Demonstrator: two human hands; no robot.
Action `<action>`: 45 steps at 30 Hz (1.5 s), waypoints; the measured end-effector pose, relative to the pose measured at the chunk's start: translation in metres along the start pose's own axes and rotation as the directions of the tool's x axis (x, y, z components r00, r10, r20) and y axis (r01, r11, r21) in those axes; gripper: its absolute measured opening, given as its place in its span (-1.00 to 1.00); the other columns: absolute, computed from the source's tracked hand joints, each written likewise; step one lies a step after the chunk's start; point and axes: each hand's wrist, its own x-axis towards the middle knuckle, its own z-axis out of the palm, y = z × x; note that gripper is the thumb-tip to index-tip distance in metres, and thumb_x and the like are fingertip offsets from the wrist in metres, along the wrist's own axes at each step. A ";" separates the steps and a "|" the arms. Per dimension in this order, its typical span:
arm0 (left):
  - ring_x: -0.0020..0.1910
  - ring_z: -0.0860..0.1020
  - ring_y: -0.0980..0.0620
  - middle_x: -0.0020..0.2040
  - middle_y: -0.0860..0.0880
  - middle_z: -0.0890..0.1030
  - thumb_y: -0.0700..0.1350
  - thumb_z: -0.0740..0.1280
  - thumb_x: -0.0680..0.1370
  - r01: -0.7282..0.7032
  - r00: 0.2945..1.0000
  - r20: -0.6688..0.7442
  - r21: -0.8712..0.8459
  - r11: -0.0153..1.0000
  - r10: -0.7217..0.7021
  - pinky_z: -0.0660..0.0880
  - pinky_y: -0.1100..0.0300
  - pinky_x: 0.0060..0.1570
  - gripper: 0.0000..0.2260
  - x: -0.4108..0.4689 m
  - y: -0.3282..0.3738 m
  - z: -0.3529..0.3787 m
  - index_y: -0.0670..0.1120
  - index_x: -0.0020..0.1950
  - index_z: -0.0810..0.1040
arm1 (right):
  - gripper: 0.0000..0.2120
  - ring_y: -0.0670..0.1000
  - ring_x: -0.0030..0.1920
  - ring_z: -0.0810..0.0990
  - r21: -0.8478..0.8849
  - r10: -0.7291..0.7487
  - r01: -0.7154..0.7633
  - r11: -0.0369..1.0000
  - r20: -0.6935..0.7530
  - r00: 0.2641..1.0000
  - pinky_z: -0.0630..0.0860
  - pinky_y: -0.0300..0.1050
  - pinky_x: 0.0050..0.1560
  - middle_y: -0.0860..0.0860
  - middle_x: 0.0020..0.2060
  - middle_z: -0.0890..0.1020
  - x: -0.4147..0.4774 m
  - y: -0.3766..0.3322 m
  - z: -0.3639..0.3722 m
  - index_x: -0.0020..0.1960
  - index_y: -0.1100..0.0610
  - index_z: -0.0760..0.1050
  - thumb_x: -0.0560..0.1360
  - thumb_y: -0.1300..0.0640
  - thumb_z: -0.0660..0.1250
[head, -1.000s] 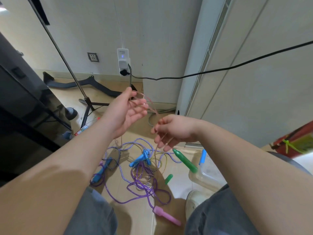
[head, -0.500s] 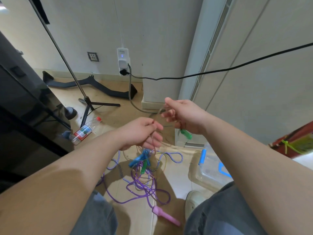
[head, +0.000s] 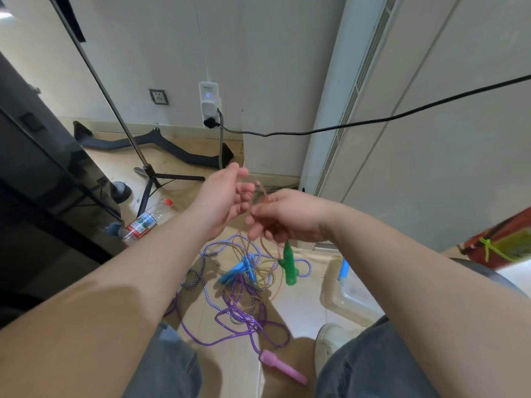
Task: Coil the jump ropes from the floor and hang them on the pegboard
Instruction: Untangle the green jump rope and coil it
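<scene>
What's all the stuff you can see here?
thin rope: one, pinkish, held in the air
green handles: two, green, dangling on thin rope
blue handles: two, blue, floor
braided rope: one, blue-white, floor
purple rope: one, purple, pink handle, floor
bottle: one, clear, floor left
box: one, clear, floor right
tripod: one, black, left
cable: one, black, across wall
left hand: one, raised, rope at its fingers
right hand: one, fingers curled round thin rope

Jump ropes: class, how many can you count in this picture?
3. A thin rope with green handles hangs from the right hand; a blue-and-white braided rope and a purple rope lie tangled on the floor. The tangle may hide more.
</scene>
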 end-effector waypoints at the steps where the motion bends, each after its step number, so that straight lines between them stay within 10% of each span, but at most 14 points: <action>1: -0.41 0.41 0.07 -0.27 -0.04 0.49 0.08 0.07 0.69 0.022 1.000 -0.012 0.046 0.999 -0.022 0.37 0.21 -0.39 -0.68 0.000 -0.002 0.000 -0.09 0.07 0.53 | -0.81 -0.05 -0.43 0.44 0.056 -0.045 0.049 0.997 -0.067 0.997 0.27 -0.23 -0.46 0.10 -0.31 0.67 0.001 -0.004 0.000 -0.01 0.19 0.51 0.67 0.17 0.15; 6: -0.29 0.50 0.03 -0.22 -0.06 0.55 -0.01 0.18 0.62 0.007 0.986 0.155 0.313 0.950 -0.059 0.40 0.16 -0.28 -0.78 -0.011 -0.010 0.003 -0.03 -0.12 0.54 | -0.79 -0.05 -0.48 0.38 0.284 -0.124 0.219 0.934 -0.318 0.940 0.24 -0.24 -0.51 0.08 -0.39 0.63 0.002 -0.015 -0.013 0.06 0.17 0.49 0.68 0.10 0.13; 12: -0.05 0.58 0.18 -0.03 0.12 0.67 -0.25 0.18 0.63 -0.249 0.910 0.404 0.707 0.662 -0.089 0.45 0.24 -0.02 -0.74 -0.013 -0.030 -0.003 0.04 -0.03 0.60 | -0.78 -0.05 -0.46 0.34 0.468 -0.071 0.238 0.851 -0.347 0.935 0.20 -0.27 -0.49 0.05 -0.43 0.60 0.000 -0.017 -0.021 0.12 0.17 0.49 0.68 0.06 0.15; 21: -0.25 0.66 -0.11 -0.11 -0.14 0.65 -0.10 0.08 0.71 -0.101 0.988 0.138 0.227 0.969 0.071 0.67 0.09 -0.15 -0.75 -0.010 -0.009 0.003 -0.17 0.16 0.51 | -0.18 -0.04 -0.31 0.33 0.007 -0.003 0.004 1.000 -0.044 0.999 0.19 -0.16 -0.35 0.09 -0.21 0.45 0.001 0.011 -0.028 0.32 0.34 0.47 0.37 -0.31 0.46; 27: -0.30 0.66 0.00 -0.13 -0.13 0.59 -0.12 0.10 0.70 -0.031 0.990 0.140 0.116 0.993 0.015 0.64 0.16 -0.19 -0.77 -0.007 -0.008 0.001 -0.13 0.11 0.53 | -0.89 0.00 -0.36 0.42 -0.119 0.058 -0.056 0.991 0.018 0.998 0.27 -0.19 -0.42 0.08 -0.21 0.69 0.000 0.009 -0.015 0.03 0.15 0.51 0.61 0.10 0.32; 31: -0.23 0.51 0.05 -0.11 -0.05 0.54 -0.03 0.14 0.68 -0.065 0.997 0.066 0.254 0.965 0.049 0.54 0.13 -0.22 -0.77 -0.003 -0.005 0.002 -0.06 0.05 0.56 | -0.90 0.04 -0.39 0.40 -0.085 -0.012 0.003 0.996 -0.108 0.994 0.26 -0.19 -0.47 0.11 -0.22 0.67 0.006 0.007 -0.014 -0.02 0.13 0.53 0.62 0.13 0.28; 36: -0.14 0.68 -0.03 -0.07 -0.09 0.69 0.17 0.15 0.65 0.086 0.932 0.308 0.320 0.944 -0.189 0.63 0.07 -0.04 -0.63 -0.014 -0.016 0.003 -0.10 0.12 0.57 | -0.85 0.10 -0.27 0.51 0.093 -0.119 0.146 0.985 -0.244 0.962 0.32 -0.14 -0.36 0.16 -0.23 0.57 0.013 0.007 -0.017 -0.03 0.17 0.53 0.63 0.13 0.24; 45: -0.14 0.67 0.07 -0.07 -0.05 0.71 -0.05 0.38 0.58 0.095 0.929 0.328 0.233 0.968 -0.170 0.64 0.18 -0.19 -0.81 -0.015 -0.018 0.000 -0.07 0.16 0.54 | -0.75 0.07 -0.20 0.59 0.284 -0.092 0.198 0.938 -0.347 0.933 0.62 0.00 -0.04 0.13 -0.19 0.61 0.014 0.001 -0.013 -0.02 0.24 0.59 0.66 0.11 0.21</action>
